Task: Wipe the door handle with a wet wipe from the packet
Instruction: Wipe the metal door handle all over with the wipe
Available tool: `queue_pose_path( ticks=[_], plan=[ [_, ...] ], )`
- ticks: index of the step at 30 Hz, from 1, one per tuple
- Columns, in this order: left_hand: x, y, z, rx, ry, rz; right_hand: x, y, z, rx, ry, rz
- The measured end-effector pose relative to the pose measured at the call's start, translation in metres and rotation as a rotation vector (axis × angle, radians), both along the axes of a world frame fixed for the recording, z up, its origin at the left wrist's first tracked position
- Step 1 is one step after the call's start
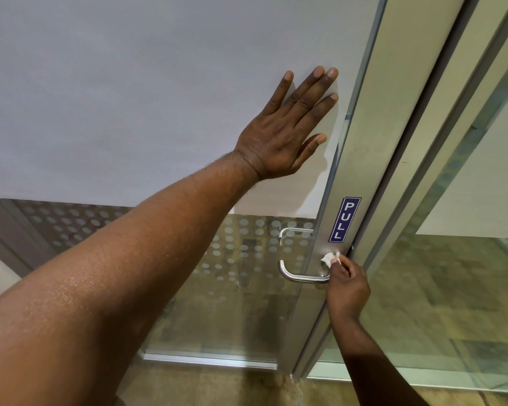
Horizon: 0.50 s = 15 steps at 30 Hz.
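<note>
A steel lever door handle (294,275) curves out from the metal stile of a glass door. My right hand (348,288) pinches a small crumpled white wet wipe (330,258) and presses it on the stile just above the handle's base. My left hand (288,127) lies flat with fingers spread on the frosted panel of the door, well above the handle. The packet is not in view.
A blue PULL sign (344,219) is stuck on the stile above the handle. A second handle (291,231) shows through the dotted glass. The door frame (417,171) and a fixed glass panel (452,303) stand to the right.
</note>
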State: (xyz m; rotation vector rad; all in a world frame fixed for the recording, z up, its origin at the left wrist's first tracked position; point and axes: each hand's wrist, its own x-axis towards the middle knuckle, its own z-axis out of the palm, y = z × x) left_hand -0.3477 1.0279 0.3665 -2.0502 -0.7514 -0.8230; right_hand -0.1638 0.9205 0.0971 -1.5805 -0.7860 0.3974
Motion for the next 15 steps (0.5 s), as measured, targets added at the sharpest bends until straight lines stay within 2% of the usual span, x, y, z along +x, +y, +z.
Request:
queue_pose_path(
  ticks=[4, 7, 11, 13, 15],
  plan=[
    [-0.0002, 0.0003, -0.0005, 0.005, -0.001, 0.003, 0.0045, 0.0029, -0.0121, -0.149, 0.251, -0.065],
    [0.0001, 0.0001, -0.0006, 0.004, 0.000, 0.002, 0.0022, 0.0031, -0.0097, -0.124, 0.674, -0.073],
    [0.0001, -0.0002, 0.0002, 0.003, -0.002, 0.002, -0.0003, 0.0040, -0.0026, 0.007, 1.215, 0.081],
    [0.0001, -0.0001, 0.0001, 0.001, 0.002, 0.006, 0.0009, 0.0044, -0.0037, -0.003, 1.339, 0.115],
    [0.0001, 0.0000, 0.0000, 0.002, 0.006, 0.011, 0.0007, 0.0039, -0.0046, -0.032, 1.373, 0.134]
  ],
)
